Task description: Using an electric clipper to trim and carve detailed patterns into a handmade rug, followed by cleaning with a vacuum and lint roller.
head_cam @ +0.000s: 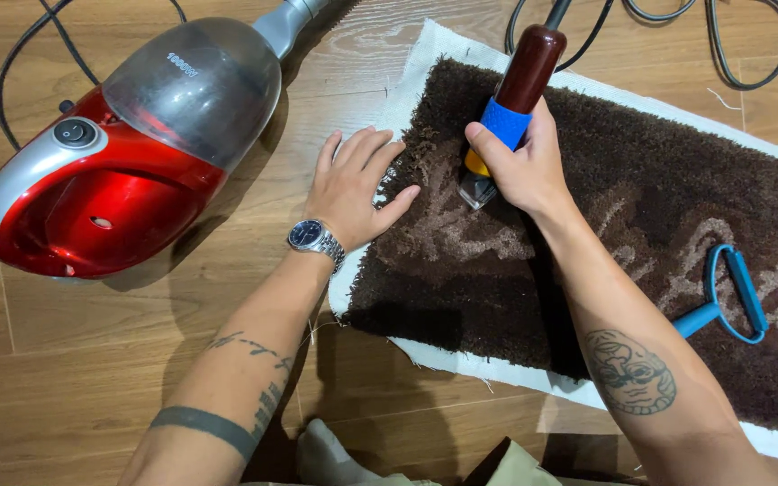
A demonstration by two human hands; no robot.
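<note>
Two hands on rug (641, 180). My right hand (522, 166) clamped round trimmer (515, 99) at blue grip, blade in pile. Left hand (353, 184) flat, fingers spread, pinning rug edge. Pile soft, backing floppy; trimmer looks weighty, grip mid-handle. Vacuum (119, 144) left on floor.

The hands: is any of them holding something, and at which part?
The right hand holds an electric trimmer by its blue grip. The left hand holds nothing; it lies flat at the brown rug edge.
</note>
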